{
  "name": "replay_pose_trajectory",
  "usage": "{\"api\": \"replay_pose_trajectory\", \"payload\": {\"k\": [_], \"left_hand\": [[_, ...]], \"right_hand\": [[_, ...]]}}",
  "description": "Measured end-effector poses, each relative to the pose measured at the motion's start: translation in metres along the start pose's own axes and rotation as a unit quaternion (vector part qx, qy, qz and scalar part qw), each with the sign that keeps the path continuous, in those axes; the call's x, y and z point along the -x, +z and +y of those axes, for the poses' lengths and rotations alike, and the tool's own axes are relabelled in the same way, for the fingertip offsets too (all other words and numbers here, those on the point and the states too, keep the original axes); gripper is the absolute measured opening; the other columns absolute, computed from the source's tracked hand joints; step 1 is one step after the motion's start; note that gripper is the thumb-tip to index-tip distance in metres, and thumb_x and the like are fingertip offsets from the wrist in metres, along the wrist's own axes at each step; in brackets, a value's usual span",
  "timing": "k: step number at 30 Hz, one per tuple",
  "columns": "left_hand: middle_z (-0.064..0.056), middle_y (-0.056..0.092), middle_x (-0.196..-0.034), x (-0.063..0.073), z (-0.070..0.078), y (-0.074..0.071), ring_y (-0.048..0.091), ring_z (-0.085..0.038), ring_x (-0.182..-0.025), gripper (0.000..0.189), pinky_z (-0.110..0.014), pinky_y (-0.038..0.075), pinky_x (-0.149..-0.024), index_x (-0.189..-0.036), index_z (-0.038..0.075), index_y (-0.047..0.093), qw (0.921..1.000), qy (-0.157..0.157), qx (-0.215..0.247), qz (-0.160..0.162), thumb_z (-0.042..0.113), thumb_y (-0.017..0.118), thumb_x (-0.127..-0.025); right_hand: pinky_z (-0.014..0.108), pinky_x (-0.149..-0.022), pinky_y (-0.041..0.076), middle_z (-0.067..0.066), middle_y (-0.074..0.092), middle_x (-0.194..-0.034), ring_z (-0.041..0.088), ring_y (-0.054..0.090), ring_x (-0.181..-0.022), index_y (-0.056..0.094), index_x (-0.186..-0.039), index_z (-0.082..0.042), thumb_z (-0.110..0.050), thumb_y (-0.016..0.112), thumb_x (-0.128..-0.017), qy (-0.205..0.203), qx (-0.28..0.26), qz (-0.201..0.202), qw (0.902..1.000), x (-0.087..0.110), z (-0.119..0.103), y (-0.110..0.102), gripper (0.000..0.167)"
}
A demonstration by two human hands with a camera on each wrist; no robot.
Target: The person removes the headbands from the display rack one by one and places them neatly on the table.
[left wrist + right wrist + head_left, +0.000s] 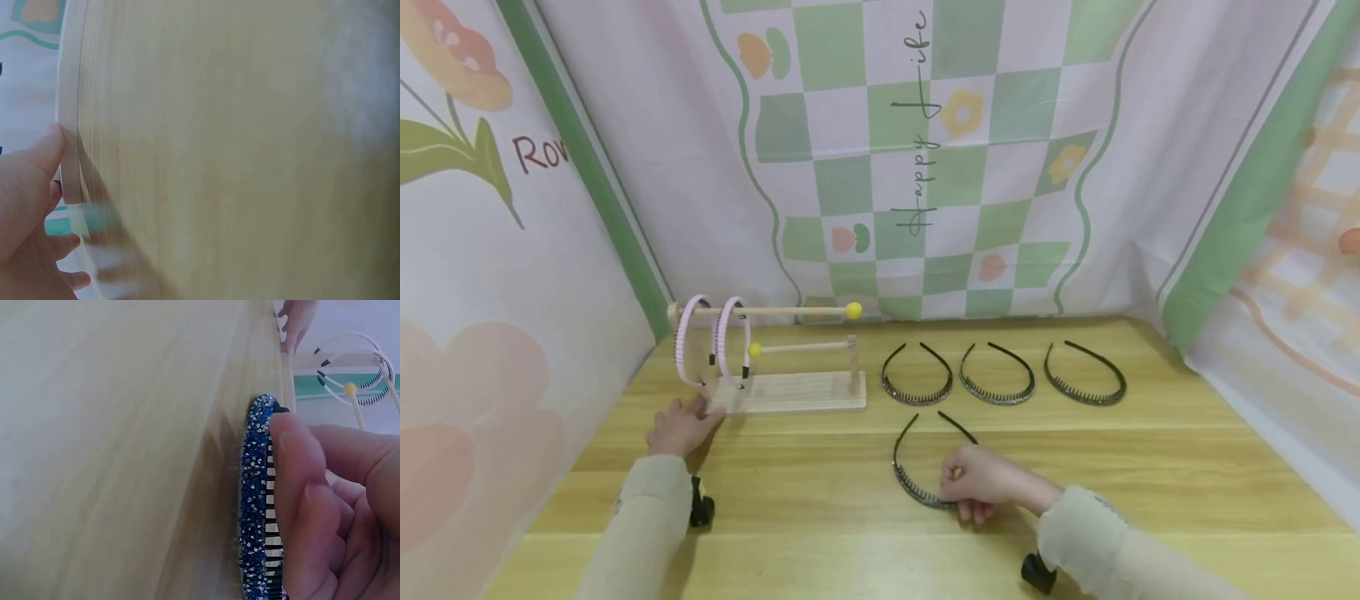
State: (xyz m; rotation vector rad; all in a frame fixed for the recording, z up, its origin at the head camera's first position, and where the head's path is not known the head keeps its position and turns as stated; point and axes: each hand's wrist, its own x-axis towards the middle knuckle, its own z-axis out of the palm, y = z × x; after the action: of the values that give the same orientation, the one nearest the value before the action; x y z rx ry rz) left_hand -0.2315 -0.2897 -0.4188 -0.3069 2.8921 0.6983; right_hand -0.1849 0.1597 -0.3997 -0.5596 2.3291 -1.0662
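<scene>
My right hand [981, 483] pinches a black toothed headband [912, 483] by the right side of its band. In the right wrist view the headband [255, 487] shows blue and silver sparkling stones along its outer face and black teeth inside. At the left, my left hand [681, 427] grips the near left corner of a wooden headband rack [790, 393], thumb on the front edge of its base [72, 144], its other fingers spread past the end. Two pale pink headbands [724, 342] hang on the rack's upper rod, toward its left end.
Three more dark toothed headbands lie in a row to the rack's right: one nearest it [917, 398], a middle one [997, 398] and a far one [1086, 398]. Yellow balls [853, 311] cap the rack's rods. A patterned curtain [898, 167] rises behind the wooden table [820, 558].
</scene>
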Motion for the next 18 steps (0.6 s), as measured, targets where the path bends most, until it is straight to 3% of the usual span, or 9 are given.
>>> {"api": "replay_pose_trajectory", "payload": {"k": [7,11,18], "left_hand": [[-0.039,0.004,-0.141,0.005,0.004,-0.003,0.007,-0.062,-0.121,0.078,-0.072,0.013,-0.091,-0.145,0.007,0.02,1.0,-0.001,0.005,-0.005,0.061,0.035,-0.09],[-0.039,0.003,-0.141,0.009,0.008,-0.006,0.006,-0.062,-0.121,0.078,-0.073,0.013,-0.092,-0.145,0.007,0.019,1.0,0.0,0.004,-0.008,0.06,0.034,-0.091],[-0.038,0.003,-0.141,0.008,0.008,-0.006,0.006,-0.061,-0.122,0.077,-0.072,0.012,-0.092,-0.145,0.007,0.02,0.9999,-0.003,0.007,-0.007,0.06,0.035,-0.091]], "right_hand": [[0.023,-0.036,0.044,0.007,0.059,-0.054,0.01,0.051,-0.039,0.059,-0.076,-0.004,-0.009,0.062,-0.086,-0.027,-0.003,0.001,0.9996,-0.005,-0.003,-0.006,0.011],[0.03,-0.04,0.048,0.007,0.06,-0.059,0.013,0.053,-0.043,0.059,-0.081,-0.005,-0.009,0.062,-0.086,-0.043,0.002,0.01,0.999,-0.008,-0.006,-0.012,0.008],[0.034,-0.044,0.049,0.01,0.06,-0.066,0.019,0.056,-0.05,0.058,-0.09,-0.006,-0.014,0.063,-0.087,-0.038,0.002,0.029,0.9988,-0.013,-0.01,-0.025,0.01]]}}
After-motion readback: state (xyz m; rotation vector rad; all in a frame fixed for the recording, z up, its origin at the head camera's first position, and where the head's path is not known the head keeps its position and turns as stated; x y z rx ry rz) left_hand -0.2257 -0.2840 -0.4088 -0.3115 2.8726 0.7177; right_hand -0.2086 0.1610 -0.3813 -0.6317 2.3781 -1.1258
